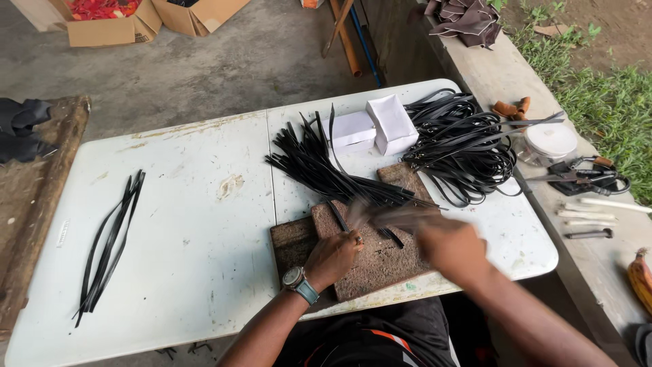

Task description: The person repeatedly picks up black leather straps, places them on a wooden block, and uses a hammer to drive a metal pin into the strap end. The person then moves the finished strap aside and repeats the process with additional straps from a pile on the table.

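A brown fibrous board (pixel 380 261) lies at the near edge of a white folding table (pixel 197 224). My left hand (pixel 334 257), with a wristwatch and a ring, presses a black strap (pixel 337 216) down on the board. My right hand (pixel 451 246) is blurred in motion just right of it, closed on a thin tool or strap whose blurred shape stretches toward the left hand. A fan of short black straps (pixel 316 166) lies behind the board.
A tangle of long black straps (pixel 462 146) and two white boxes (pixel 373 126) sit at the table's far right. A few straps (pixel 109 238) lie at the left. A concrete ledge on the right holds a white jar (pixel 550 143), tools and a banana (pixel 640 275). Cardboard boxes (pixel 112 27) stand on the floor.
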